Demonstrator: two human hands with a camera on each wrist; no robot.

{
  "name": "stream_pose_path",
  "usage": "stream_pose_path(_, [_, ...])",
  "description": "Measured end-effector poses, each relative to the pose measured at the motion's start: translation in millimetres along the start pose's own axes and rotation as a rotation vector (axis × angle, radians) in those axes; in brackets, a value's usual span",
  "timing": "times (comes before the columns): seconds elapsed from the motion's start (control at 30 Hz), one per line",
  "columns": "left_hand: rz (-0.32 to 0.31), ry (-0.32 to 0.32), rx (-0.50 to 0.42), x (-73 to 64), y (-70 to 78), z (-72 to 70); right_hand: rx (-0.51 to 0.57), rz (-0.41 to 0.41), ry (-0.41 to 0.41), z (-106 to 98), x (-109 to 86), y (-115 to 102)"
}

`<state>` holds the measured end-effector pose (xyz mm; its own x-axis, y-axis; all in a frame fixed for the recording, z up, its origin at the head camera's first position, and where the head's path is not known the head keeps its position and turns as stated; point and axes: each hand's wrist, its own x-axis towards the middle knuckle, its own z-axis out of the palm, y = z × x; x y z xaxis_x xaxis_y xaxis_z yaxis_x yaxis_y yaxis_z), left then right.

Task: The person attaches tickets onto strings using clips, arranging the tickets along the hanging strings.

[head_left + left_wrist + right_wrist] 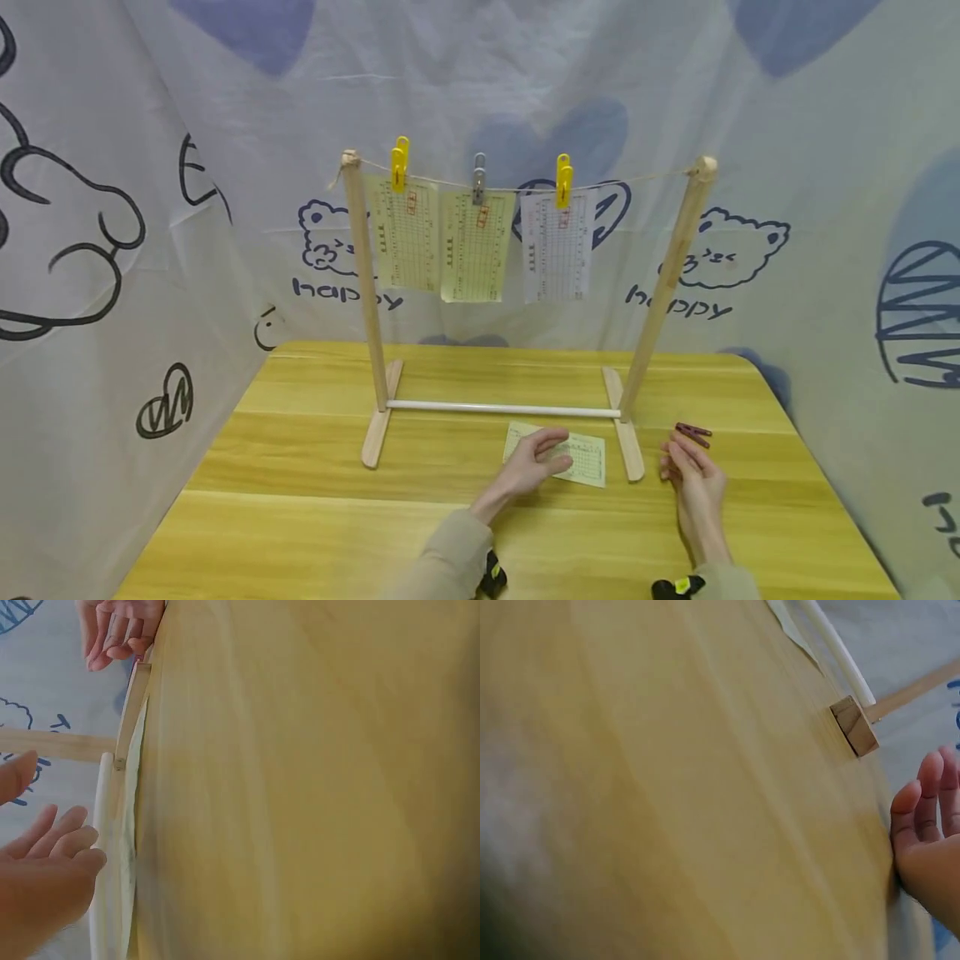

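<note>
A pale green printed slip of paper (588,462) lies on the table, inside the right foot of a wooden frame. Over its left part is my left hand (531,462), thumb and fingers spread apart with nothing between them; it hides some of the print. The left wrist view shows the same hand (56,870) beside the slip's edge (131,825). Just short of a dark red clothespin (693,433), to the right of the frame, my right hand (697,482) has loosely bent fingers and holds nothing visible. In the right wrist view this hand (934,832) is partly cut off.
The wooden frame (660,300) carries a string (637,177) between two posts. Yellow clips (400,167) and a grey clip (479,179) hold two pale green slips (476,258) and a white slip (557,258) on it. A white rod (502,408) joins the frame's feet.
</note>
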<state>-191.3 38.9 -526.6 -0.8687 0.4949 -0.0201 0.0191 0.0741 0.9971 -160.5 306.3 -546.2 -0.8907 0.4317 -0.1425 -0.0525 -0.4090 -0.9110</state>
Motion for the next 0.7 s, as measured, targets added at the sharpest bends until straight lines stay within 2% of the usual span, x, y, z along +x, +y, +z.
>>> stream_pose_path(0.17, [-0.038,-0.022,0.017,8.8,-5.4,6.9,0.022,-0.008,-0.037,-8,1.8,7])
stream_pose_path(0.33, [-0.093,-0.030,0.044,10.9,-9.4,8.2,0.042,-0.012,-0.078,-11,4.8,12])
stream_pose_path(0.57, [-0.131,-0.004,0.177,2.2,-7.3,5.0,-0.003,0.005,-0.055,-12,4.9,13])
stream_pose_path(0.7, [-0.130,0.016,0.199,-5.8,-7.0,-2.0,-0.016,0.001,-0.069,-12,4.6,13])
